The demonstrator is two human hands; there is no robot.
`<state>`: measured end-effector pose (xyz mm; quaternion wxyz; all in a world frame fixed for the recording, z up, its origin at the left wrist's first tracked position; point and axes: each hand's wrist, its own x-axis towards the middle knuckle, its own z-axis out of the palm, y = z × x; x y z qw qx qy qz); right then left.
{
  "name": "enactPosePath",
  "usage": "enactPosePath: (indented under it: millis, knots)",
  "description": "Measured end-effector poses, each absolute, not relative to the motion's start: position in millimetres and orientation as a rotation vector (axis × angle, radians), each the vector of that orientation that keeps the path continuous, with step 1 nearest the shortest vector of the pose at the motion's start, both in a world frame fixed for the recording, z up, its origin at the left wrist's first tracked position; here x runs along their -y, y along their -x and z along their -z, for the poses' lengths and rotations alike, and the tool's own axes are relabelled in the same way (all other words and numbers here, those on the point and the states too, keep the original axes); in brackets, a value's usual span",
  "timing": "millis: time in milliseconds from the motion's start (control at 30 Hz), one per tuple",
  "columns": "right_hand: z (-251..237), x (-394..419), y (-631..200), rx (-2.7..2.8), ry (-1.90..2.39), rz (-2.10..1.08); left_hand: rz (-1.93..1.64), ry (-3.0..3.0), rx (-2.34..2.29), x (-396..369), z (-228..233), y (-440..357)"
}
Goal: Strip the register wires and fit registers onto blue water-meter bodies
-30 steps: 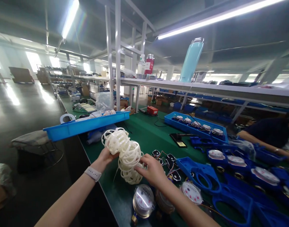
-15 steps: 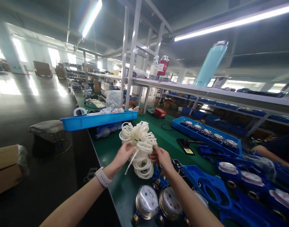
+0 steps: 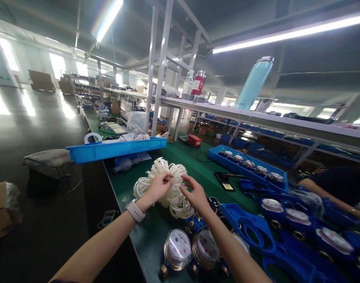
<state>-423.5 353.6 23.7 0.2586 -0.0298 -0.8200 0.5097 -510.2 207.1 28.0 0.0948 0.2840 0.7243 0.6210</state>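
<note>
A tangled bunch of white plastic rings hangs just above the green bench, held between both hands. My left hand, with a pale watch on the wrist, grips the bunch from the left. My right hand pinches it from the right, fingers on the top rings. Close in front of me lie three water meters, among them one with a white dial, beside a second meter.
A blue tray overhangs the bench edge at the left. Blue plastic housings and a blue tray of meters fill the right. A phone lies mid-bench. A co-worker's arm reaches in at right. A shelf holds a teal bottle.
The bunch of rings has come down and been turned in my hands; both hands now work at its top. The view shifted slightly.
</note>
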Motion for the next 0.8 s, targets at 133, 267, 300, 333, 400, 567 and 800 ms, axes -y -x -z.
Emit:
enactPosePath:
  millis: [133,267,300,333,400,567,800]
  knots:
    - [-24.2,-344.3,428.5,2.309,-0.006,-1.135,-1.810,-0.898,-2.139,-208.4,-32.4,516.5]
    - [-25.2,-336.1,436.2,2.319,-0.061,-0.985,-1.788,-0.947,-2.110,-204.3,-32.2,521.0]
    - [-25.7,-336.0,438.7,2.322,-0.091,-0.975,-1.787,-0.955,-2.112,-202.9,-32.1,522.5]
    - [-26.4,-336.6,441.4,2.324,-0.119,-0.975,-1.786,-0.964,-2.119,-201.4,-32.2,524.2]
    - [-30.1,-339.2,446.9,2.308,-0.145,-1.001,-1.774,-0.991,-2.150,-198.3,-32.8,527.4]
    - [-62.6,-344.0,458.1,2.171,-0.097,-1.122,-1.671,-1.154,-2.316,-190.1,-39.4,527.3]
    - [-111.7,-341.1,465.5,2.045,-0.131,-1.231,-1.406,-1.321,-2.667,-188.8,-60.3,513.8]
